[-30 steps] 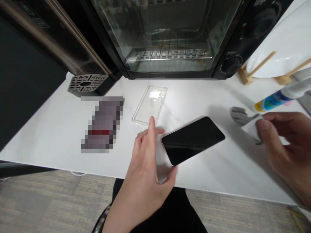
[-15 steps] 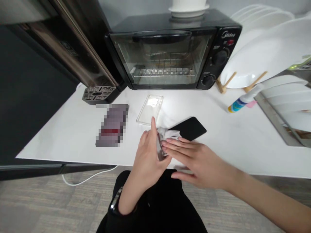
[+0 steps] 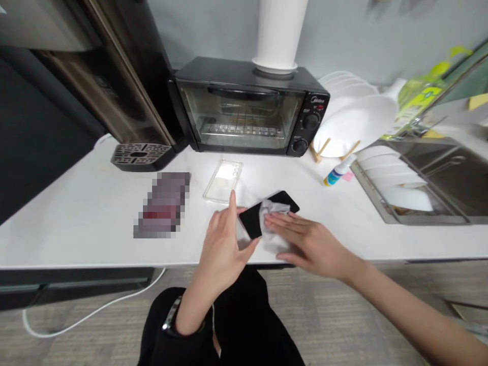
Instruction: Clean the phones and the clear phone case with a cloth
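A black smartphone (image 3: 250, 221) lies on the white counter with its dark face up. My left hand (image 3: 221, 243) grips its near left end, thumb along the lower edge and fingers at the far side. Under the fingers of my right hand (image 3: 310, 243) is a crumpled pale wipe (image 3: 270, 207), pressed flat on the middle of the phone's face. The wipe covers part of the phone and droops over its near edge. Just beyond my left hand lies a clear phone case (image 3: 222, 182). Further left is a flat, pixel-blurred purplish item (image 3: 164, 201).
A black toaster oven (image 3: 244, 122) stands behind, with a white pot (image 3: 280, 35) on top. At the left is a drink dispenser (image 3: 141, 152). To the right are a small spray bottle (image 3: 337, 173), racked white plates (image 3: 351, 124) and a sink (image 3: 450, 175) holding dishes.
My right hand has slid the wipe rightward along the phone, uncovering the end by my left hand. The camera view has also shifted, showing more of the sink.
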Motion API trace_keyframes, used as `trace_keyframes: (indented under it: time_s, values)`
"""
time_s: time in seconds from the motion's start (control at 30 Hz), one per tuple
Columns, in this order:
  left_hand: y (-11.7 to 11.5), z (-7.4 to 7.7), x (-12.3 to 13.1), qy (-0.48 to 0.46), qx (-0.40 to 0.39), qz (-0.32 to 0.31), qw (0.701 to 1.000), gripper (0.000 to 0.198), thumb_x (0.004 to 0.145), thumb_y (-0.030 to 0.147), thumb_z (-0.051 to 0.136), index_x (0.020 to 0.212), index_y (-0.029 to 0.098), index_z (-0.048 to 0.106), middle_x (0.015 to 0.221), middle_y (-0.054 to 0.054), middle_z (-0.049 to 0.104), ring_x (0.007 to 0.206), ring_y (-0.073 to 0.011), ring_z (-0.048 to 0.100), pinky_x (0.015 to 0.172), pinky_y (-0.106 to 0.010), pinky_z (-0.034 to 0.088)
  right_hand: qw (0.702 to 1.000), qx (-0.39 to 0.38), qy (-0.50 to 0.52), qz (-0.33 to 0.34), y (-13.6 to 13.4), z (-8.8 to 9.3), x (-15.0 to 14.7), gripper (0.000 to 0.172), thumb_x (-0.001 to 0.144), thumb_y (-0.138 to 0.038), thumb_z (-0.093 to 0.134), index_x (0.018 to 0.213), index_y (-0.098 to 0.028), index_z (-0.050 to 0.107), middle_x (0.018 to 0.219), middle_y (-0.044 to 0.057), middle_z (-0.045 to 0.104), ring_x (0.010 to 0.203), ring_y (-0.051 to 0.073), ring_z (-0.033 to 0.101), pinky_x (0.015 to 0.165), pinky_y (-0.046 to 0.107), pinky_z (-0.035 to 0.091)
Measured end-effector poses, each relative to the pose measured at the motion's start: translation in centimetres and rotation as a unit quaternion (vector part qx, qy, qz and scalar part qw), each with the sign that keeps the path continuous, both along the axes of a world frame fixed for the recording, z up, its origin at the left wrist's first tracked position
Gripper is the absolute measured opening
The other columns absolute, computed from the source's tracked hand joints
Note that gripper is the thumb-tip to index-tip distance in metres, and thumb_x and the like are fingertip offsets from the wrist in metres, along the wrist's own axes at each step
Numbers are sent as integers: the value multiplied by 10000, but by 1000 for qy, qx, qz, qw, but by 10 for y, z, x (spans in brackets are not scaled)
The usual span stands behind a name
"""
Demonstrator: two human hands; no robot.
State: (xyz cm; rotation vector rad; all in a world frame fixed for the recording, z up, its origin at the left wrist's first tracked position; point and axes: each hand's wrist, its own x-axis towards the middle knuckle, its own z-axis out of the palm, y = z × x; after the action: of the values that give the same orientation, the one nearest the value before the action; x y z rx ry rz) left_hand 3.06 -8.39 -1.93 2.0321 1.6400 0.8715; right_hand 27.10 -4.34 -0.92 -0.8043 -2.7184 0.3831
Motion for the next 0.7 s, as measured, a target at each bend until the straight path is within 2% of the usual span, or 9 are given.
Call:
trace_keyframes:
  time_s: [0.07, 0.13, 0.2, 0.27, 0.37, 0.47, 0.53, 0.6, 0.7]
  values:
    - [0, 1, 0, 5, -2, -5, 1000, 1083, 898, 268, 709, 1670, 273, -52, 1412, -125, 584, 1301, -334, 502, 1151, -595, 360, 997, 14, -4, -73, 9, 0, 7, 642, 1044, -491, 531, 1601, -198, 400, 1603, 119, 470, 1496, 272, 447, 1229, 514, 418]
    - [0, 1, 0, 6, -7, -9, 1000, 1085, 899, 264, 706, 1669, 269, -59, 1420, -129, 582, 1307, -332, 501, 1155, -598, 356, 993, 30, 12, -117, 9, -3, -5, 679, 1035, -525, 529, 1583, -138, 426, 1589, 171, 475, 1497, 308, 441, 1219, 540, 424]
    - [0, 1, -1, 4, -14, -10, 1000, 1096, 898, 268, 703, 1669, 253, -76, 1413, -143, 581, 1297, -336, 509, 1139, -598, 374, 995, 36, 33, -86, -3, -7, -27, 766, 1018, -580, 526, 1557, -43, 435, 1592, 219, 452, 1519, 328, 405, 1252, 542, 371]
    - [0, 1, -2, 1, -19, -5, 1000, 1086, 900, 254, 687, 1670, 243, -80, 1388, -150, 585, 1278, -336, 522, 1121, -597, 394, 998, 25, 42, -39, -17, -9, -42, 818, 1007, -621, 521, 1546, -12, 436, 1606, 218, 434, 1538, 308, 376, 1269, 495, 354]
    - [0, 2, -2, -1, -23, 0, 1000, 1078, 894, 225, 676, 1669, 263, -72, 1383, -133, 587, 1294, -327, 514, 1139, -602, 374, 999, 9, 46, -20, -22, -8, -26, 796, 998, -626, 542, 1571, -86, 427, 1609, 168, 451, 1520, 278, 413, 1247, 475, 398]
    - [1, 4, 0, 1, -23, -6, 1000, 1075, 901, 256, 691, 1669, 281, -61, 1411, -122, 582, 1320, -323, 497, 1164, -610, 346, 995, 26, 34, -93, -2, -8, 1, 650, 1040, -503, 529, 1591, -176, 416, 1594, 143, 477, 1488, 290, 460, 1219, 542, 425]
    - [1, 5, 0, 1, -24, -9, 1000, 1061, 912, 284, 691, 1669, 277, -52, 1421, -126, 581, 1328, -325, 496, 1167, -613, 343, 989, 43, 34, -135, 8, -9, -1, 667, 1036, -516, 527, 1584, -148, 427, 1584, 175, 478, 1484, 318, 460, 1218, 574, 414]
    - [1, 6, 0, -2, -30, -11, 999, 1058, 916, 289, 684, 1670, 266, -57, 1428, -136, 579, 1346, -333, 495, 1168, -621, 341, 992, 38, 44, -108, 5, -10, -18, 769, 1002, -605, 546, 1571, -100, 435, 1585, 199, 468, 1500, 327, 434, 1236, 559, 392]
    - [0, 6, 0, -8, -39, -6, 999, 1071, 903, 260, 678, 1670, 259, -69, 1412, -143, 591, 1360, -344, 503, 1168, -636, 334, 998, 6, 56, -10, -10, -8, -33, 868, 961, -690, 558, 1565, -80, 433, 1597, 176, 464, 1520, 291, 408, 1262, 491, 370]
